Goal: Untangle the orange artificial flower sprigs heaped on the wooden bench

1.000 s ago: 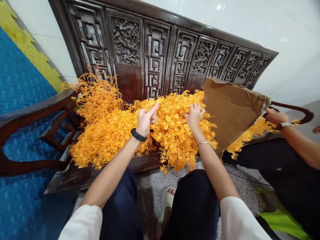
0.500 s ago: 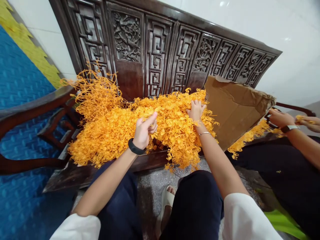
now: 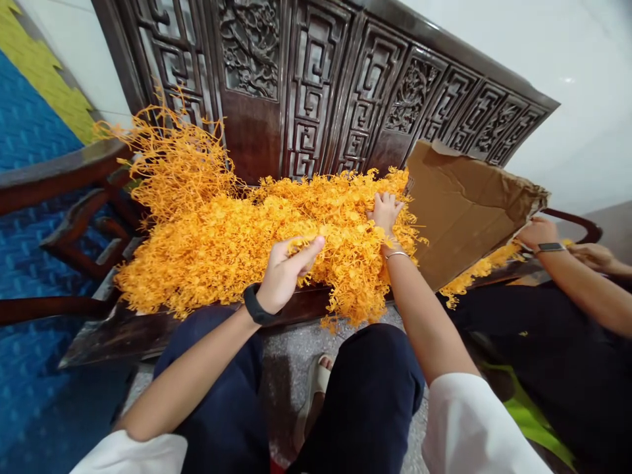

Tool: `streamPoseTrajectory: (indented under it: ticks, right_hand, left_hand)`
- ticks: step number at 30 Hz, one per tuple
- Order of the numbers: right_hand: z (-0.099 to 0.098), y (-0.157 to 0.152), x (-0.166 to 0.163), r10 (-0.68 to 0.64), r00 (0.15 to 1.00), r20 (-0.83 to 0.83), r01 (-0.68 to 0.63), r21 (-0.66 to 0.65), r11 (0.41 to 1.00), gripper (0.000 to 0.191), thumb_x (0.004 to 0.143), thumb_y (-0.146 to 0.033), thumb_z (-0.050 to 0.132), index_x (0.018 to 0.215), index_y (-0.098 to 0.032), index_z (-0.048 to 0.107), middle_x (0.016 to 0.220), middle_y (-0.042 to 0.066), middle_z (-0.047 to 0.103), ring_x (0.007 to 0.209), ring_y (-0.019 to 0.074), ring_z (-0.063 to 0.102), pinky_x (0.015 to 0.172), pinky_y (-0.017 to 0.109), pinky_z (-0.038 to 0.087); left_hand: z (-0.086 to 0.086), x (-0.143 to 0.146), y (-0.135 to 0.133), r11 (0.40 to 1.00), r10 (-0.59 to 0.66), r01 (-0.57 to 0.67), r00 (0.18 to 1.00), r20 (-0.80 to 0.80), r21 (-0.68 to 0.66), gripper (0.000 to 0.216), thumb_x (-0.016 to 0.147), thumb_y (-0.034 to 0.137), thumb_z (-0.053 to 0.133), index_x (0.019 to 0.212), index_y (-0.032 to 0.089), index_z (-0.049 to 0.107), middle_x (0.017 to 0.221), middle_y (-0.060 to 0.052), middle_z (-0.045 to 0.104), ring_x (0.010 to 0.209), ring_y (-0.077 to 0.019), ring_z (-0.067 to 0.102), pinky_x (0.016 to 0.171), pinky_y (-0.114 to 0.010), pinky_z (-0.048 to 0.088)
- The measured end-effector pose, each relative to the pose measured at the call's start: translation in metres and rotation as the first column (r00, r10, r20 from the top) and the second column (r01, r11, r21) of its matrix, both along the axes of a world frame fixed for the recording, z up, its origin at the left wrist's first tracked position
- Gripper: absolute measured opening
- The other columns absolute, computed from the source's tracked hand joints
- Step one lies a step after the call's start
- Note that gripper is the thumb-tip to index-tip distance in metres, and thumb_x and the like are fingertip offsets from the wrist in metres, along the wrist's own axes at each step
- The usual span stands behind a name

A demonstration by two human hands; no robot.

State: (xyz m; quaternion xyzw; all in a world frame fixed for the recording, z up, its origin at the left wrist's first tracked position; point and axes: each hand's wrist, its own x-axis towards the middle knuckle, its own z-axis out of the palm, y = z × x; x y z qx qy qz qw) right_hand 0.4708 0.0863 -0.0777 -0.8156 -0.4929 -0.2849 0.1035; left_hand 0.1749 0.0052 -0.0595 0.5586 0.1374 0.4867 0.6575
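A big heap of orange plastic sprigs (image 3: 217, 230) covers the seat of a dark carved wooden bench (image 3: 306, 85). My left hand (image 3: 284, 273), with a black band on the wrist, is closed in a pinch on a small orange sprig pulled toward the bench's front edge. My right hand (image 3: 384, 212), a thin bracelet on its wrist, reaches farther in and rests on the heap with curled fingers gripping the sprigs. My knees in dark trousers are below.
A torn cardboard sheet (image 3: 464, 204) leans on the bench at the right, with more orange sprigs (image 3: 469, 276) under it. Another person's hands (image 3: 540, 234) work there, that person seated at my right. Blue and yellow mats (image 3: 34, 131) lie to the left. Speckled floor shows between my legs.
My left hand has drawn back toward me and down, pulling a sprig from the heap. My right hand has shifted slightly farther into the heap. The view has tilted down.
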Motion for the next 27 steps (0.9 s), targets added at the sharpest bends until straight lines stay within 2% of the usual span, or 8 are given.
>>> streamPoseTrajectory:
  ticks: [9,19,27]
  right_hand:
    - [0.001,0.003,-0.003,-0.004,1.000,-0.020,0.003,-0.036,0.999,0.033,0.075,-0.016,0.050,0.108,-0.016,0.051,0.113,0.013,0.051,0.105,0.0267,0.039,0.087,0.040,0.026]
    - [-0.006,0.002,0.023,-0.009,0.999,-0.036,0.007,-0.055,0.998,0.031,0.077,-0.017,0.049,0.107,-0.011,0.052,0.113,0.019,0.050,0.101,0.0243,0.035,0.083,0.041,0.020]
    - [-0.009,0.003,0.023,-0.030,0.999,0.014,0.030,-0.053,0.998,0.028,0.078,-0.017,0.045,0.104,-0.014,0.052,0.110,0.014,0.051,0.099,0.0243,0.037,0.084,0.040,0.026]
  left_hand:
    - [-0.003,-0.013,-0.011,0.997,0.033,-0.034,0.999,-0.012,-0.067,0.043,0.081,0.037,0.057,0.051,0.018,0.033,0.047,0.006,0.024,0.042,-0.0062,0.022,0.045,-0.027,0.017]
    - [-0.011,-0.049,-0.020,0.974,0.136,-0.119,0.988,0.078,-0.191,0.046,0.080,0.036,0.059,0.049,0.017,0.031,0.044,0.006,0.024,0.042,-0.0060,0.024,0.046,-0.028,0.015]
    - [0.008,-0.060,-0.034,0.960,0.188,-0.144,0.966,0.176,-0.240,0.047,0.078,0.034,0.063,0.047,0.016,0.033,0.044,0.005,0.022,0.039,-0.0051,0.023,0.044,-0.028,0.015]
